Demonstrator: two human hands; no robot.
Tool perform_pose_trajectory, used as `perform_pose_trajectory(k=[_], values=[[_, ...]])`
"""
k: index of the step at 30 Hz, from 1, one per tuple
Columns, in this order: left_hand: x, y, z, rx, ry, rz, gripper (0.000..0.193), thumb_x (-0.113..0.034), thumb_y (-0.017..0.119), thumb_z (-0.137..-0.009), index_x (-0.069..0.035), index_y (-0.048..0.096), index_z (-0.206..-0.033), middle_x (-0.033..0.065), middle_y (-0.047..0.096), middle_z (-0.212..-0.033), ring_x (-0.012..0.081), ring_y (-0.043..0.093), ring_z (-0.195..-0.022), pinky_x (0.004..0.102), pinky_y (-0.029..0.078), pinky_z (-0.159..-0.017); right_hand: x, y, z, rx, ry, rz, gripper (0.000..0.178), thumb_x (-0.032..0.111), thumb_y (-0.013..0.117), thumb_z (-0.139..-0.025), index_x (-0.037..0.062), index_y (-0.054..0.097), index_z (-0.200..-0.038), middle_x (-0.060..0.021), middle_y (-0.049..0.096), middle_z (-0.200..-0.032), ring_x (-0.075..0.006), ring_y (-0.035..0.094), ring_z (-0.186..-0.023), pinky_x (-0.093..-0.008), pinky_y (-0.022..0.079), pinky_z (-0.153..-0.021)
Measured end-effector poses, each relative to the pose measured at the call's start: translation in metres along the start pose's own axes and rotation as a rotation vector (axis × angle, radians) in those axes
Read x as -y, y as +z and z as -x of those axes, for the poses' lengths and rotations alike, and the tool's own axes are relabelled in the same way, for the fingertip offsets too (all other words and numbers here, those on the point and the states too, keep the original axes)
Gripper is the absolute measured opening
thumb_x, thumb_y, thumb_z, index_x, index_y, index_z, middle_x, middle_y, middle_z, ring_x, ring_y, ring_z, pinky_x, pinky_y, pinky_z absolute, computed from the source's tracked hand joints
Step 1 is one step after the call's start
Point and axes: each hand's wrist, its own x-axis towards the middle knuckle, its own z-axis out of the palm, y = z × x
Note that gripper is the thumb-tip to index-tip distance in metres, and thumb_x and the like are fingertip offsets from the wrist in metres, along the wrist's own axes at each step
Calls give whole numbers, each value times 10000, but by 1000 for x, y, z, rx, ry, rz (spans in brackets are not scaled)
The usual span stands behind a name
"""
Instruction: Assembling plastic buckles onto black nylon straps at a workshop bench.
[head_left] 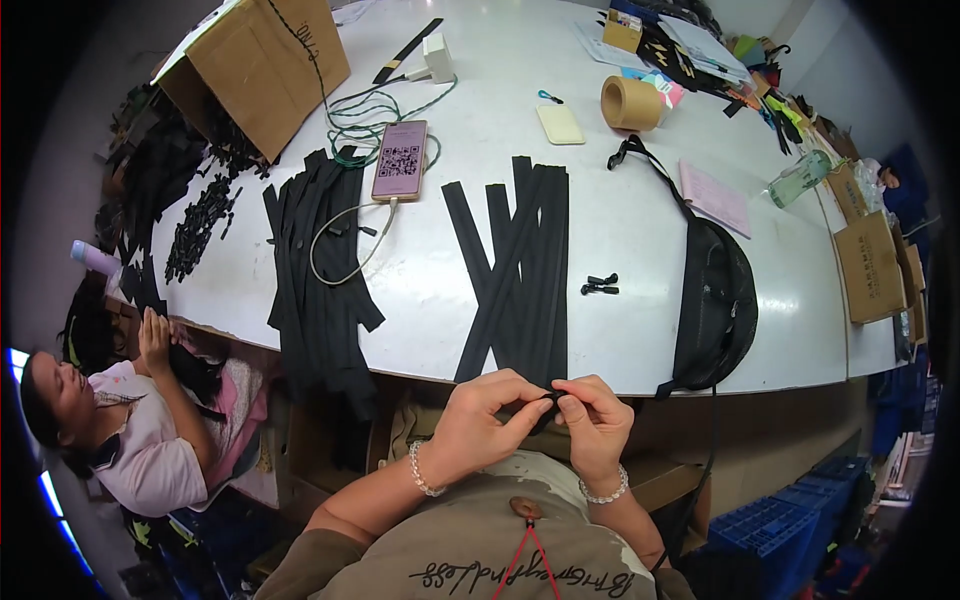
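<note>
Just off the table's near edge, my left hand and my right hand meet with the fingertips of both pinched. Between them is a small black piece, and some black strap shows just below it; fingers cover most of the detail. Straight ahead of my hands lies a bundle of flat black straps, several of them crossing at a slant. A few small black zipper-pull-like pieces rest on the table to the right of that bundle.
Left of centre lie more black straps, a phone and cables. A heap of small black pieces sits by a cardboard box. A black waist bag is at right. A co-worker sits at left.
</note>
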Motion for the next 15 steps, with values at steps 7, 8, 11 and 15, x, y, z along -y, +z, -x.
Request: perform_pose_trajectory(k=[7,8,11,15], values=[[-9,-4,0,49,-2,-52,79,-38,673,-771,17,644,-818,91,610,-723,173,602,-606,257,474,-551,1,1,7,-46,-102,109,128,-10,618,-830,-25,661,-950,-62,600,-834,-69,541,-630,-184,434,-549],[-9,-5,-1,50,-3,-51,79,-38,673,-771,17,644,-818,91,610,-723,173,602,-606,257,474,-551,1,1,6,-47,-101,110,128,-10,618,-830,-25,661,-950,-62,600,-834,-69,541,-630,-184,434,-549],[-9,-5,-1,49,-12,-34,77,-38,672,-768,16,640,-813,92,607,-720,177,604,-607,260,477,-547,1,2,6,-43,-21,3,128,-9,624,-825,-20,662,-946,-65,603,-831,-71,543,-624,-184,440,-551],[-8,-7,1,59,-2,-64,79,-36,673,-759,14,636,-807,87,604,-708,169,594,-605,258,471,-548,1,2,6,-50,-83,100,123,-7,634,-816,-16,664,-935,-71,609,-817,-82,545,-620,-189,438,-549]])
